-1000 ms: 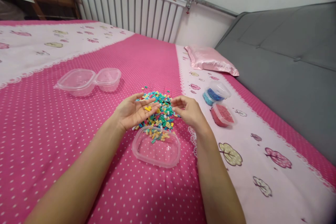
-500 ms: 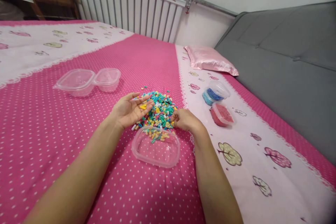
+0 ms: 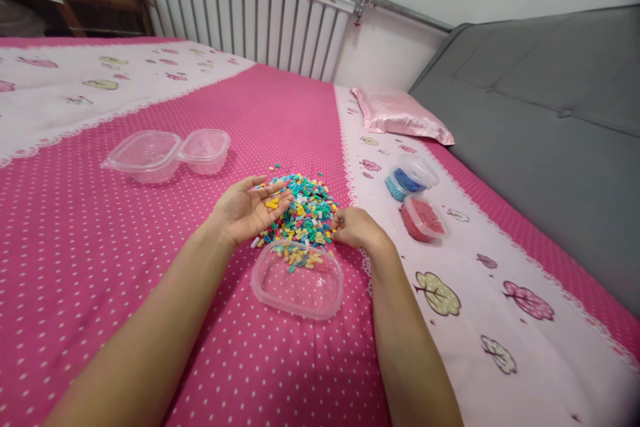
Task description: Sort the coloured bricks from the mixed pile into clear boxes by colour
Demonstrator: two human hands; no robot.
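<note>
My left hand [image 3: 253,210] is palm up over the left side of a heap of small coloured toy bricks [image 3: 307,210], fingers stretched out. A few yellow bricks [image 3: 273,203] lie on its fingers. At the heap's right edge, my right hand [image 3: 354,227] has its fingertips pinched together, low by the bedspread. A yellow speck shows by those fingertips, but whether it is gripped is hidden. Right in front of the heap sits a clear plastic container [image 3: 297,310]; several bricks show through its far wall.
Two clear containers [image 3: 150,157] stand side by side at the left. To the right are a container of blue pieces [image 3: 410,179] and one of red pieces [image 3: 424,219]. Farther back lie a pink pillow [image 3: 400,113], a grey headboard [image 3: 540,73] and a radiator [image 3: 250,10].
My right hand has shifted slightly right, to the edge of the heap. The left hand and its yellow bricks are about where they were.
</note>
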